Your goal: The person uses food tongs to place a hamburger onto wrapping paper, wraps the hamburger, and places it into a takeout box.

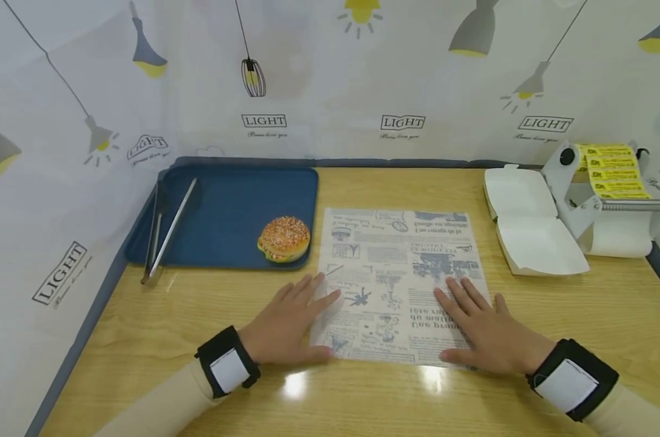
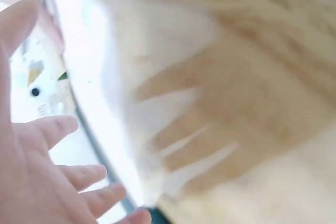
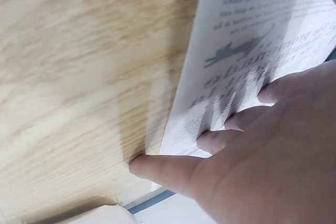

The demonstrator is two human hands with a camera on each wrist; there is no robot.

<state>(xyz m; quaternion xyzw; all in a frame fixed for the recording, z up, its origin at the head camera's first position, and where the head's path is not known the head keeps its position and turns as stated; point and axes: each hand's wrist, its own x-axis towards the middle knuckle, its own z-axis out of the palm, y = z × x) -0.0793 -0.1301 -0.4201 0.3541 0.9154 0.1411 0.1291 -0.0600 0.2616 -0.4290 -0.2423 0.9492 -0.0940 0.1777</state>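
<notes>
A sheet of newsprint-patterned wrapping paper (image 1: 387, 291) lies flat on the wooden table. My left hand (image 1: 289, 325) is spread at its left edge, fingertips and thumb tip overlapping the sheet in the head view. Over the lower right part of the paper lies my right hand (image 1: 488, 334), fingers fanned out. In the right wrist view, the fingers (image 3: 220, 141) are straight over the printed text, with one digit past the paper's edge above bare wood. The left wrist view shows the left fingers (image 2: 86, 176) straight and apart. Neither hand grips anything.
A seeded burger (image 1: 284, 238) sits at the right of a blue tray (image 1: 226, 206). Metal tongs (image 1: 171, 227) lean over the tray's left side. An opened white takeout box (image 1: 534, 233) stands at right, beside a label dispenser (image 1: 578, 209) with yellow labels.
</notes>
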